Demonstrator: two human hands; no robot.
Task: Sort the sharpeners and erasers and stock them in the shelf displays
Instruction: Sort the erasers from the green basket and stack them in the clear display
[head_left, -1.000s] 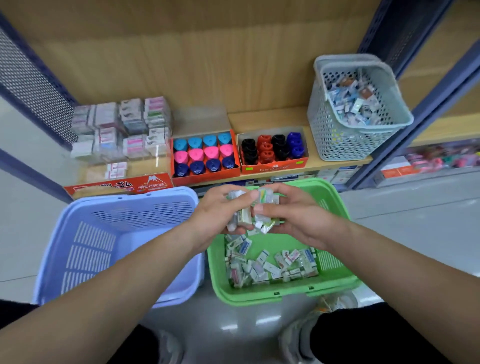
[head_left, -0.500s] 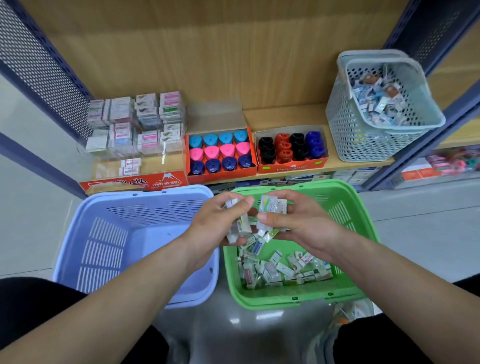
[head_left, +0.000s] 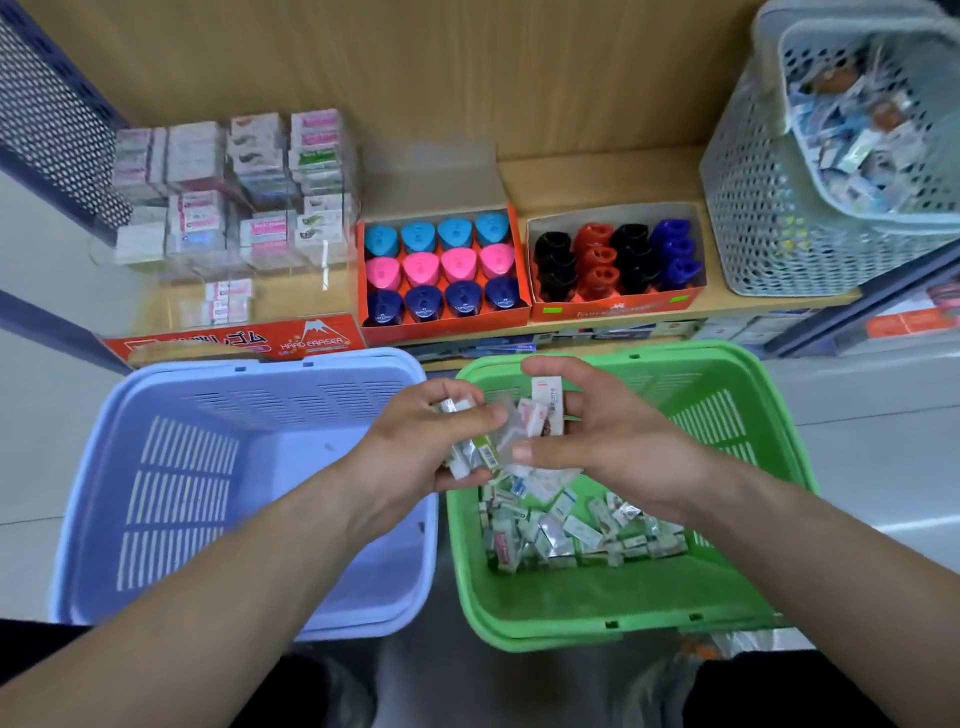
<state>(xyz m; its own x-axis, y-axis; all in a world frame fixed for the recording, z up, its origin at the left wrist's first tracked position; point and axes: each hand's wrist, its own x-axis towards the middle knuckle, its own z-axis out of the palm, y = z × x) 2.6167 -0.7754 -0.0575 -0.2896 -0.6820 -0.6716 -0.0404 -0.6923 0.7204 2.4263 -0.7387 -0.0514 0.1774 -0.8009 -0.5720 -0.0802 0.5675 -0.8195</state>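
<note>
You are holding both hands together above the near-left corner of the green basket (head_left: 769, 467), and that placement looks deliberate: anything slipping out is falling back among the loose wrapped erasers (head_left: 566, 525) lying on its floor rather than onto the shop floor. Your left hand (head_left: 415, 447) is clamping a small bundle of wrapped erasers (head_left: 470, 449), fingers (head_left: 483, 415) curled narrow around them, seemingly serving as the collecting hand. Your right hand (head_left: 608, 441) is pinching several more erasers (head_left: 545, 410) between thumb and forefinger, one white piece standing upright above the rest, probably so you are reading its label before passing it across. The two bundles are touching or nearly so; exact contact cannot be told. The blue basket (head_left: 156, 467) beside the green one is sitting with nothing visible inside, likely reserved for a sorted kind. On the shelf (head_left: 571, 176) behind, the clear eraser display (head_left: 234, 197) at left is partly stocked, the two orange sharpener boxes (head_left: 441, 270) (head_left: 615, 260) are looking full, and the grey basket (head_left: 779, 208) at right is holding more mixed stock. Judgement: sorting is under way, stocking of this handful not yet begun.
</note>
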